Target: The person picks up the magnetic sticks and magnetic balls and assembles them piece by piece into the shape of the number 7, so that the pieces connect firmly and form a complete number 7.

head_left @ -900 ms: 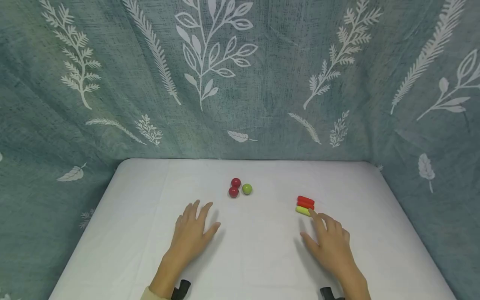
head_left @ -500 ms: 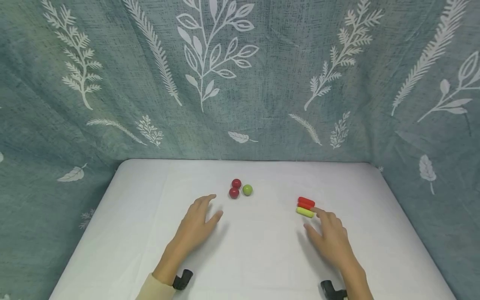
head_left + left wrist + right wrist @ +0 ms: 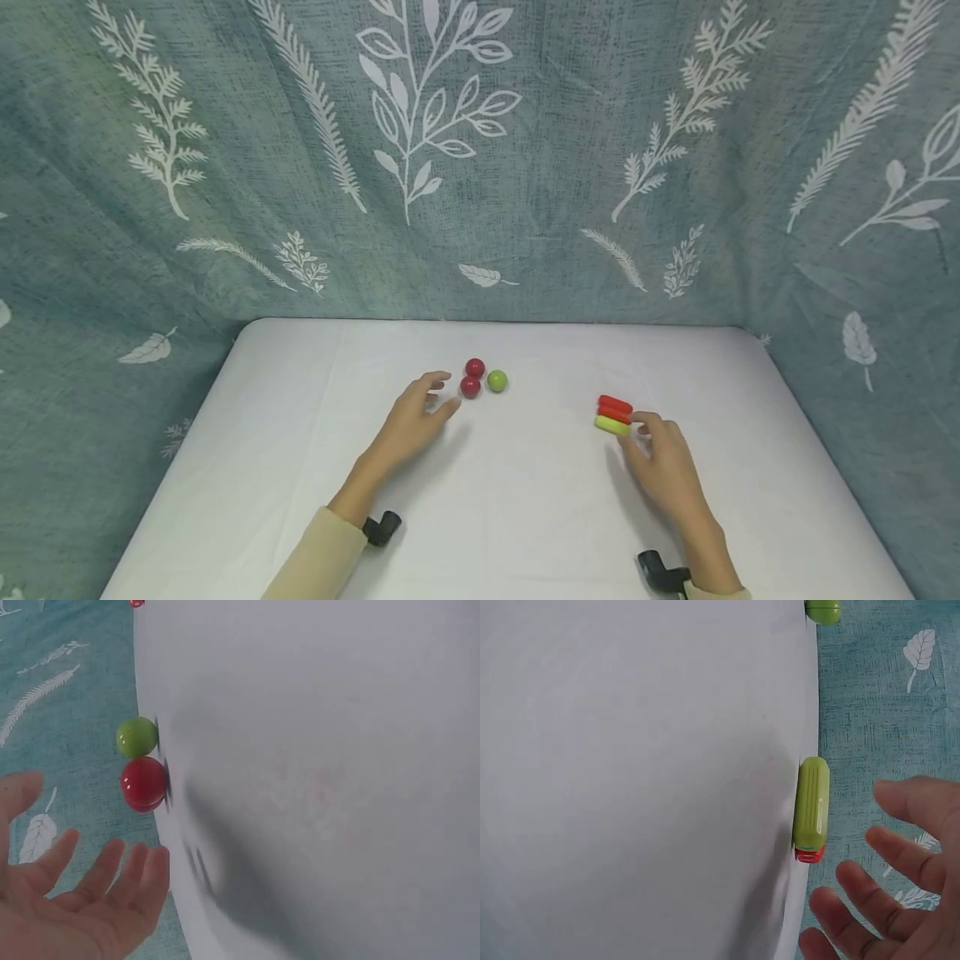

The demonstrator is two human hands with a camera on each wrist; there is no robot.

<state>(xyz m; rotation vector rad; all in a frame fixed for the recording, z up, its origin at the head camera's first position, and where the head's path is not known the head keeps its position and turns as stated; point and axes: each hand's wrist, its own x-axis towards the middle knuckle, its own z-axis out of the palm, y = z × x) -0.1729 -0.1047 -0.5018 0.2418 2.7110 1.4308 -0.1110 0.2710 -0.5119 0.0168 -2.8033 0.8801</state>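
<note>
My left hand (image 3: 411,425) hovers just left of two glossy red balls (image 3: 470,387), fingers relaxed and holding nothing. A green ball (image 3: 497,381) lies to the right of the red ones. In the left wrist view a gap shows between the fingers and the front red ball (image 3: 142,781). My right hand (image 3: 663,467) hangs close to the right end of three short capsule-like sticks, its fingers loosely bent around air. Two sticks are red (image 3: 616,403); the nearest one is yellow-green (image 3: 612,426). The right wrist view shows that stick (image 3: 812,802) apart from the fingers.
A white cloth-covered table (image 3: 525,517) lies beneath both hands. A green leaf-patterned cloth (image 3: 555,167) hangs behind it and at the sides. Black wrist cameras (image 3: 382,528) sit at both wrists.
My left hand has moved forward and right, up to the red balls. The right hand has shifted slightly, its fingers bending more beside the sticks. Balls and sticks have stayed put.
</note>
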